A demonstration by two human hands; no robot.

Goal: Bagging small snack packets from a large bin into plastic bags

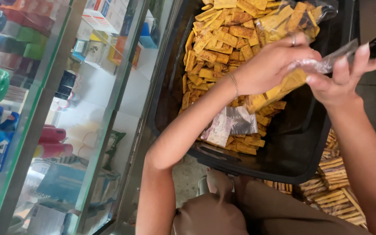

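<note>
Seen from above, a person's left hand (271, 63) and right hand (344, 76) meet over a black tub (303, 143), pinching the twisted neck of a clear plastic bag (283, 85) filled with orange-yellow spiced cracker strips. The tub holds a loose heap of the same crackers (223, 43) and a small silvery packet (233, 124). A glass display cabinet (66, 130) of boxes and bottles stands to the left.

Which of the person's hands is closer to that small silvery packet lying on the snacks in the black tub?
The left. The left hand grips a clear bag just above and right of the silvery packet; the right hand pinches the bag's neck farther right.
</note>
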